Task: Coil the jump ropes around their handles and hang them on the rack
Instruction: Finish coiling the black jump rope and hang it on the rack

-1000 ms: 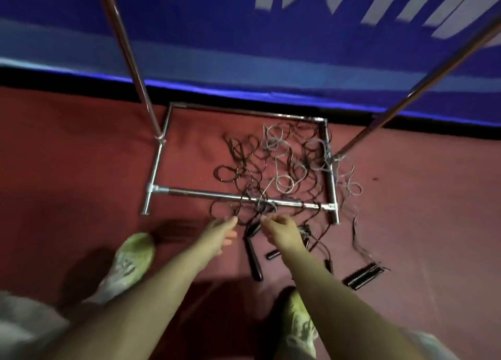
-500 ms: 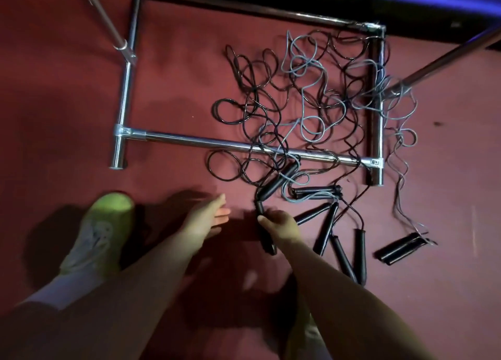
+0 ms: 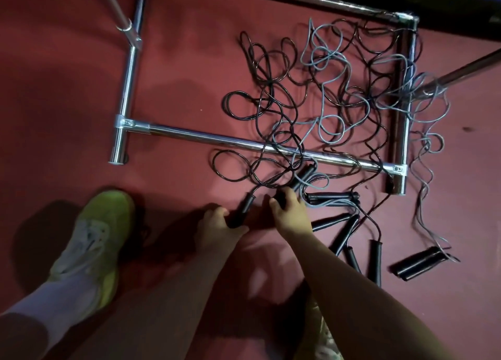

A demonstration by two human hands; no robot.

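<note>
A yellow-green shoe [image 3: 95, 235] is standing at the near left on the red floor [image 3: 67, 88]. The left hand [image 3: 217, 224] is gripping the near end of a black handle [image 3: 244, 206] whose long axis is running far-right. Just right, the right hand [image 3: 290, 210] is closing over a second handle [image 3: 303, 175] — same slant. The tangled jump ropes [image 3: 325, 93] are lying beyond, across the rack [image 3: 189, 136] base.

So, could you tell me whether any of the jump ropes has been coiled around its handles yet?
No, the black and grey jump ropes all lie in loose tangled loops across the rack base on the floor.
</note>
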